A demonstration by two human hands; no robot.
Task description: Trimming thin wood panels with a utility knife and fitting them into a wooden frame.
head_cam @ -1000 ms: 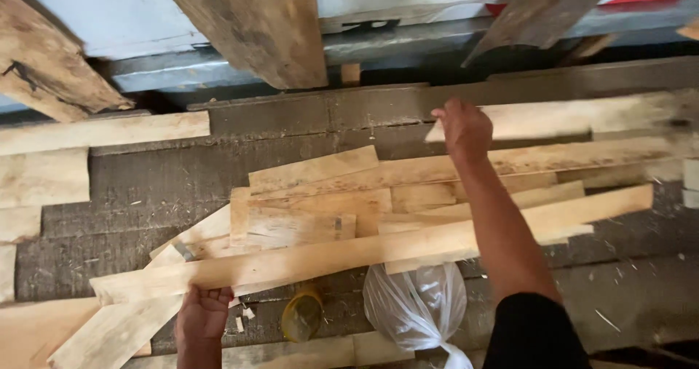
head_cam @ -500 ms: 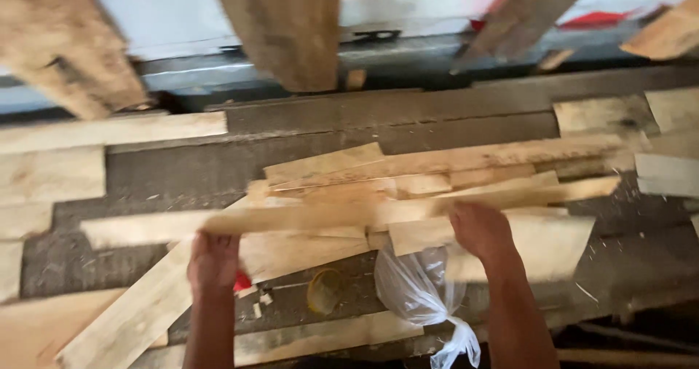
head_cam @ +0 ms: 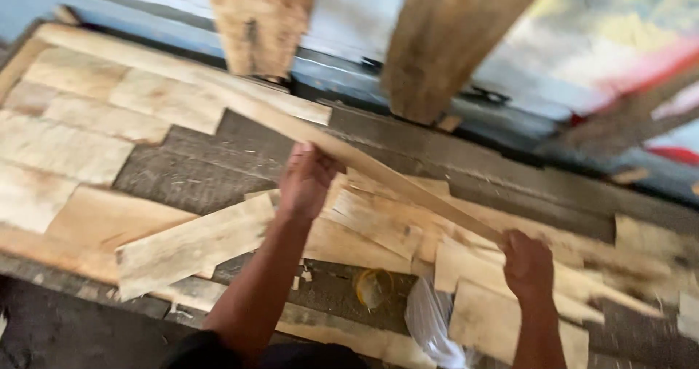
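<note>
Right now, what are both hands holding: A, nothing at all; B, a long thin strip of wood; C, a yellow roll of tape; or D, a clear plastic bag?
B: the left hand and the right hand each grip the long thin wood strip, raised slantwise above the scattered boards.

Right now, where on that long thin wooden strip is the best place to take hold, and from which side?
Near both ends, from above, as the left hand and right hand do. The long thin wooden strip is slender and slanted above the scrap boards, so one middle grip would probably let it sag.
</note>
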